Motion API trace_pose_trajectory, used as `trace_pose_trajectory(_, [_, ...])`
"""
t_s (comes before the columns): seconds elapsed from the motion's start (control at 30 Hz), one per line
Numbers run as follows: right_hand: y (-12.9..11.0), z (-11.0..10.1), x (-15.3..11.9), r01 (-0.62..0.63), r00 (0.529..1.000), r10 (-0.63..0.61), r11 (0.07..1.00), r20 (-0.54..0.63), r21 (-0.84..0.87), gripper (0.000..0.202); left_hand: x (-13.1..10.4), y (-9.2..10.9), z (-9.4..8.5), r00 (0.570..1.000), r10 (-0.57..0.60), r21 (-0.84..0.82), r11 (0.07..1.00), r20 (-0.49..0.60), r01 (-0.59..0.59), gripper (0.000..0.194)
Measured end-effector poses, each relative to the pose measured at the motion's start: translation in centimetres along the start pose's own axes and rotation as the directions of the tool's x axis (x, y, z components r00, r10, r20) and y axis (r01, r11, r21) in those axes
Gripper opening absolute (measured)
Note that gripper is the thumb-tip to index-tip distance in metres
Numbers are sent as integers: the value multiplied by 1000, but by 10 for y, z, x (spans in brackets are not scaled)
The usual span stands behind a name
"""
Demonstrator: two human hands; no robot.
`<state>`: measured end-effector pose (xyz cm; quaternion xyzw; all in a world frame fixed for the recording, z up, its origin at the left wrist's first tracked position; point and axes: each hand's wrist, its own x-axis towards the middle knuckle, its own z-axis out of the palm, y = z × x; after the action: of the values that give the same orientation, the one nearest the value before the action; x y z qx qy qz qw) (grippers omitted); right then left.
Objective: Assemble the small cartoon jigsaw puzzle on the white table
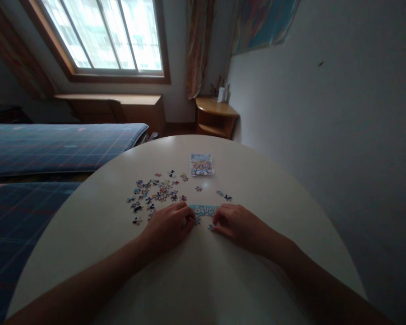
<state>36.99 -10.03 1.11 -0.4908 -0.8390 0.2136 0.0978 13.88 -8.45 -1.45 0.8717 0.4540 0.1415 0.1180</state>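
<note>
A joined strip of blue jigsaw puzzle (205, 210) with white letters lies on the table between my hands. My left hand (171, 224) rests at its left end, fingers curled together. Right by those fingertips is a light blue puzzle piece (198, 220); what the fingers themselves grip is hidden. My right hand (238, 224) covers the strip's right end and pinches a small blue puzzle piece (210, 227) at thumb and fingertips. Many loose puzzle pieces (162, 192) are scattered beyond and left of my left hand.
The round white table (203, 280) carries a small printed picture packet (202, 165) past the pieces. Single pieces, such as a dark blue piece (228, 197), lie to the right. A plaid mattress (54, 149) stands to the left, and a wall (341, 135) runs along the right.
</note>
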Motion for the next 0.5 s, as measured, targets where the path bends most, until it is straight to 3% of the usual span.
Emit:
trace_pose_trajectory(0.3, [0,0,-1,-52,998,52,998,-26,-22,9,-2,8,-3,999,42,4,999,26,-42,14])
trace_pose_trajectory(0.5, [1,-4,-4,-69,997,68,997,-20,-36,9,0,8,6,997,72,-19,997,4,-72,15])
